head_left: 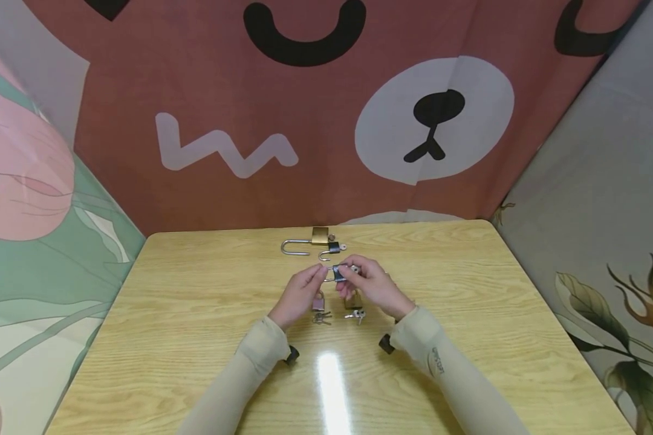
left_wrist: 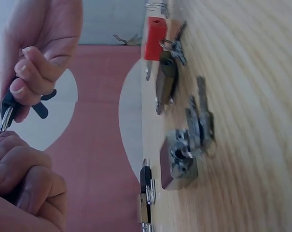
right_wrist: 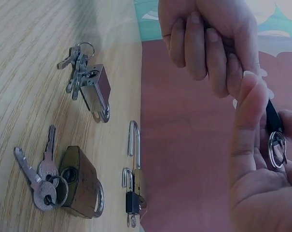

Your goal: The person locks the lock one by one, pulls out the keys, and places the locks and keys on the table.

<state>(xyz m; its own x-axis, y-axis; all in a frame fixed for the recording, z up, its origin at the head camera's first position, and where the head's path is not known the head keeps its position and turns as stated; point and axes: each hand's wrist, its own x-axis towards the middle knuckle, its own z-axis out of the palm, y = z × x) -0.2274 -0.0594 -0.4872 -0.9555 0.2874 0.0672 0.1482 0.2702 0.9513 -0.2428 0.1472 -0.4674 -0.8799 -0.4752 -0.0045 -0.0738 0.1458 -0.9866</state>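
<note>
Above the table, a black padlock [head_left: 338, 273] is held between both hands. The left hand [head_left: 300, 294] pinches its shackle, with the other fingers curled in. On the body end, the right hand [head_left: 376, 285] grips the lock between thumb and fingers. A key ring [right_wrist: 277, 150] hangs at the lock's end by the right palm. Below the hands lie a pinkish padlock [right_wrist: 98, 89] with keys [right_wrist: 76, 67] and a brass padlock [right_wrist: 78, 181] with keys [right_wrist: 43, 193]. Much of the held lock is hidden by fingers.
Toward the back lie a large brass padlock [head_left: 320, 235] with its long shackle open and a small black padlock [head_left: 334, 248], also open. A red padlock [left_wrist: 155, 41] with a key shows in the left wrist view. Patterned cloth walls [head_left: 326, 199] border the table [head_left: 196, 284].
</note>
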